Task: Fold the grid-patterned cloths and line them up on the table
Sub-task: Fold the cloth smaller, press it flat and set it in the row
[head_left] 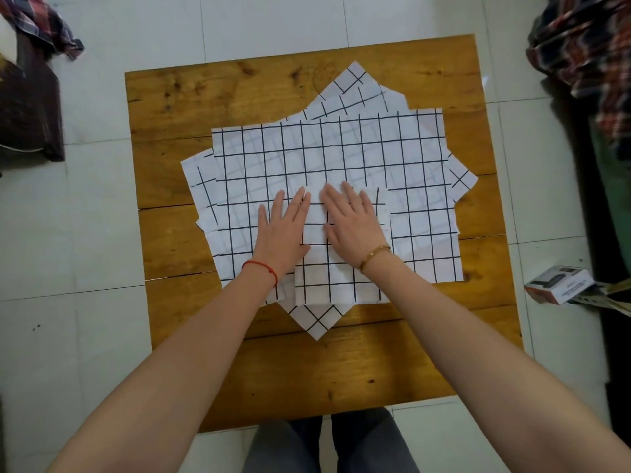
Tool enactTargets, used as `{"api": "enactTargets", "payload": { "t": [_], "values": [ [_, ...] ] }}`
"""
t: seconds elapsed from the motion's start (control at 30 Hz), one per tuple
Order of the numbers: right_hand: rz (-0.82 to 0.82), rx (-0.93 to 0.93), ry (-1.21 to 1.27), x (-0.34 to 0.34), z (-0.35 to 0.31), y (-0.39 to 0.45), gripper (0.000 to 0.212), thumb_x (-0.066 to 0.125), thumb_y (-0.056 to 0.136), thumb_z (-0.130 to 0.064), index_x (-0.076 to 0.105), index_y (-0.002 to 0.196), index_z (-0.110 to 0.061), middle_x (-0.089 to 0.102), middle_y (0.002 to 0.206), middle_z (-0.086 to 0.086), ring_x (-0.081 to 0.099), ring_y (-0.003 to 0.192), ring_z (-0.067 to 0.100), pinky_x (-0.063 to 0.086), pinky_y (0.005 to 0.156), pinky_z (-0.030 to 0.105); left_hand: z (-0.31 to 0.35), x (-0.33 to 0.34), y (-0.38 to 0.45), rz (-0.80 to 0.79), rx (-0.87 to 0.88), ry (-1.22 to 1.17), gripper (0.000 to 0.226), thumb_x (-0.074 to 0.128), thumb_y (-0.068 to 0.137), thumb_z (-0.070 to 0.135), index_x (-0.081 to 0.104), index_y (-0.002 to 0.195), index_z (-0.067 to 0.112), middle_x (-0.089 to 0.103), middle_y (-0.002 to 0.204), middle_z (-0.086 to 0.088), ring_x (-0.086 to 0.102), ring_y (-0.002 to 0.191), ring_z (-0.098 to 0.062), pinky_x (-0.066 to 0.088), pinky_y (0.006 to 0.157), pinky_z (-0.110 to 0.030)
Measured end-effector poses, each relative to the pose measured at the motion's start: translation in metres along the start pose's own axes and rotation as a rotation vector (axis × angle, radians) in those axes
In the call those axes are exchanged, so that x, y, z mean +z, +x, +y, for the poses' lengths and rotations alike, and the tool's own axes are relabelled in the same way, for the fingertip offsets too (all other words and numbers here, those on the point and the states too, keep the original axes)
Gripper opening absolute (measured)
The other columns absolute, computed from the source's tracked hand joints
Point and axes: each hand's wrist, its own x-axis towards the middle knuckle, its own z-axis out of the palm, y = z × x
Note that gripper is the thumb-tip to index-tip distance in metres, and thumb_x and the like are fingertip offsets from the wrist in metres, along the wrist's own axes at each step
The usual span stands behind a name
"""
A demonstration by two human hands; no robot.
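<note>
Several white cloths with a black grid lie spread flat in a loose overlapping pile (358,155) on the wooden table (211,97). On top, near the pile's front edge, sits a smaller folded grid cloth (338,278). My left hand (281,228) and my right hand (353,221) rest palm down side by side on that folded cloth, fingers spread and pointing away from me. Neither hand grips anything. Corners of the lower cloths stick out at the back, left, right and front.
The table stands on a pale tiled floor. A small white box (558,283) lies on the floor at the right. Plaid fabric hangs at the top left (41,22) and top right (587,49). Bare wood shows along the table's back and front.
</note>
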Motion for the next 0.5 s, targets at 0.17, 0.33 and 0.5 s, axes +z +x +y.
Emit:
{"api": "enactTargets", "payload": {
  "t": [0.17,0.33,0.5],
  "values": [
    [-0.11,0.007,-0.027,0.006,-0.015,0.017,0.061,0.03,0.099,-0.036,0.007,0.152,-0.015,0.004,0.16,0.001,-0.003,0.147,0.025,0.002,0.118,0.051,-0.003,0.0,0.006,-0.017,0.006,-0.001,0.1,0.064,0.086,0.045,-0.004,0.154,0.018,-0.01,0.162,0.004,-0.006,0.148,-0.031,0.009,0.116,-0.06],
    [-0.083,0.042,-0.03,0.008,-0.003,0.008,0.057,0.028,0.1,-0.036,0.015,0.151,-0.013,0.012,0.159,0.0,0.002,0.147,0.026,0.004,0.118,0.051,-0.008,0.003,0.008,-0.024,0.016,0.014,0.1,0.061,0.086,0.05,-0.006,0.154,0.02,-0.013,0.161,0.006,-0.009,0.147,-0.031,0.008,0.116,-0.061],
    [-0.024,0.247,0.036,0.01,0.036,-0.02,0.054,0.022,0.101,-0.036,0.016,0.151,-0.016,0.013,0.159,-0.002,0.001,0.147,0.025,0.0,0.118,0.05,-0.009,0.003,0.009,-0.039,0.014,0.044,0.102,0.059,0.086,0.053,-0.012,0.153,0.021,-0.018,0.16,0.006,-0.011,0.147,-0.032,0.008,0.116,-0.061]
  ]
}}
